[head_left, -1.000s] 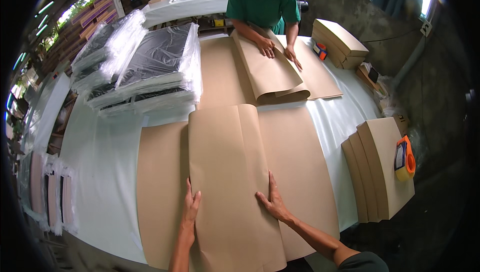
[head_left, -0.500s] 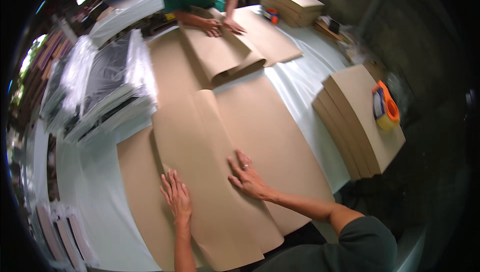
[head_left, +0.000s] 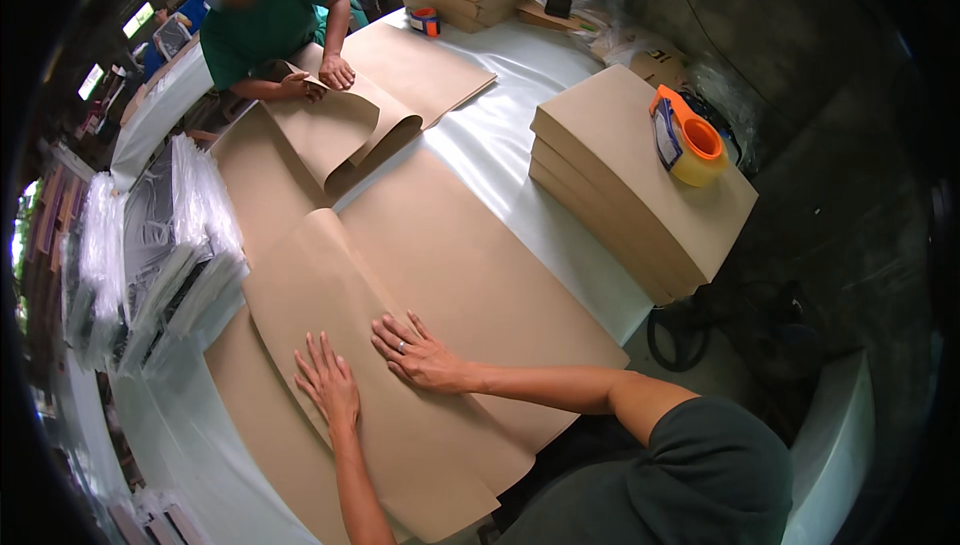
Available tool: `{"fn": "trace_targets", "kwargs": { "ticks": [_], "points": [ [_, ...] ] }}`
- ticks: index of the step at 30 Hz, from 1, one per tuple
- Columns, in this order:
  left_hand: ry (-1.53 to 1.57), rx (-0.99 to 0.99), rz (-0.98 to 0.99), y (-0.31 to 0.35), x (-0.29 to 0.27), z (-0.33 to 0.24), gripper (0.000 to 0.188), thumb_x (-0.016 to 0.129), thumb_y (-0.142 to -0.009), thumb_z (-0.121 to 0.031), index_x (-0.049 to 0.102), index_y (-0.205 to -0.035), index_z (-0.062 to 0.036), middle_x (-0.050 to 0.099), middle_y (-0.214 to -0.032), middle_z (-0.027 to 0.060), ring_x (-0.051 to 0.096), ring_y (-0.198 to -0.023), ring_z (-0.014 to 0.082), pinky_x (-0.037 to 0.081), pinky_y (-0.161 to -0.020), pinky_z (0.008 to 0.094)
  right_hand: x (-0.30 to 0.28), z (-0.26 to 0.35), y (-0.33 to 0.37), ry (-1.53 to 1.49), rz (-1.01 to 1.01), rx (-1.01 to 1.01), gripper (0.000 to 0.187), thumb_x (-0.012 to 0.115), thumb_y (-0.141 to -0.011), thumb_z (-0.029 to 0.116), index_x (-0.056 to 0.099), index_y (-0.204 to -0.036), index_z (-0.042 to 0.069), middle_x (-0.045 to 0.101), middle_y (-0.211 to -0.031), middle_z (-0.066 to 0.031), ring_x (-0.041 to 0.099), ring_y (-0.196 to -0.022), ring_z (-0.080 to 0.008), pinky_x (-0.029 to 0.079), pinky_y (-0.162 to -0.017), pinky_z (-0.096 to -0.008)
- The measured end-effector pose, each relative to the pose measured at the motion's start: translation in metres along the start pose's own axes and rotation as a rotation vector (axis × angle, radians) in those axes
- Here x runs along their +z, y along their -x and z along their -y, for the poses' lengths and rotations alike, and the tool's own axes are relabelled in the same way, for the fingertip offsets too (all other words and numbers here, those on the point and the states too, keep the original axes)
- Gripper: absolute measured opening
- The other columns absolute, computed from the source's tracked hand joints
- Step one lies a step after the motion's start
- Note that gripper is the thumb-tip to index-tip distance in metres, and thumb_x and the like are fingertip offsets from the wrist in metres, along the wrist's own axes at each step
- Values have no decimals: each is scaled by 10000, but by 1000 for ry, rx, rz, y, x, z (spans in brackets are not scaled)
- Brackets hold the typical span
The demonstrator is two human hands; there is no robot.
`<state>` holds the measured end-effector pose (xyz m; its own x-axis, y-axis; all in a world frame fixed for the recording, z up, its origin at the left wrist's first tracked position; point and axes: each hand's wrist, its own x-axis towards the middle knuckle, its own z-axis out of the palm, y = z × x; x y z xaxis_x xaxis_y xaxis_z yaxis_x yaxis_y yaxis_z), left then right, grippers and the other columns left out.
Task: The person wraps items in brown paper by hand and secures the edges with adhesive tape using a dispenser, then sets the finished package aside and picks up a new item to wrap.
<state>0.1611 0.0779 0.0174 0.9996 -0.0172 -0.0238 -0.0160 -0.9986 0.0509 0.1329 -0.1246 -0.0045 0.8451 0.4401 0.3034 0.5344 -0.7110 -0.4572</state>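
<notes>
Brown folded paper lies on a wider brown sheet, on the pale table. The left hand and right hand rest flat, gripping nothing, maybe so it won't spring up. Its long way points from near the person's body to the far left.

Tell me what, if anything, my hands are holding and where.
Nothing looks gripped: your left hand lies open on the left side of the folded brown sheet, your right hand open toward its right.
</notes>
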Motion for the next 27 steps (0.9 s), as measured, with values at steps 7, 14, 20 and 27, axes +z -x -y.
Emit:
{"fn": "trace_targets", "kwargs": {
  "ticks": [7,14,20,27],
  "points": [
    [-101,-9,81,-15,-2,-5,563,340,-1001,-325,135,-1525,-297,51,-1602,-20,67,-1449,383,184,-1056,699,-6,14,17,15,49,-114,489,455,-930,223,439,-1350,-26,311,-1502,-181,218,-1430,-319,115,-1153,-559],
    [-76,-16,317,-28,-12,7,589,311,-999,-442,87,-1526,-302,30,-1601,-8,87,-1424,452,254,-1011,724,-30,35,108,-295,295,-360,276,514,-829,130,643,-1053,33,512,-1306,-153,427,-1269,-298,304,-1071,-490],
    [-63,-3,360,-33,-21,20,607,330,-990,-474,86,-1523,-317,29,-1601,0,100,-1421,458,265,-1016,717,-284,-95,111,239,-389,59,210,445,-937,133,561,-1090,48,506,-897,-129,495,-771,-280,437,-706,-390],
    [-203,237,277,-53,-36,31,712,479,-902,-555,188,-1510,-327,169,-1582,7,125,-1431,415,207,-1087,659,-375,-184,84,1052,-347,1097,881,609,-728,696,421,-1321,73,576,-1126,-192,573,-1045,-334,427,-799,-501]
  ]
}}
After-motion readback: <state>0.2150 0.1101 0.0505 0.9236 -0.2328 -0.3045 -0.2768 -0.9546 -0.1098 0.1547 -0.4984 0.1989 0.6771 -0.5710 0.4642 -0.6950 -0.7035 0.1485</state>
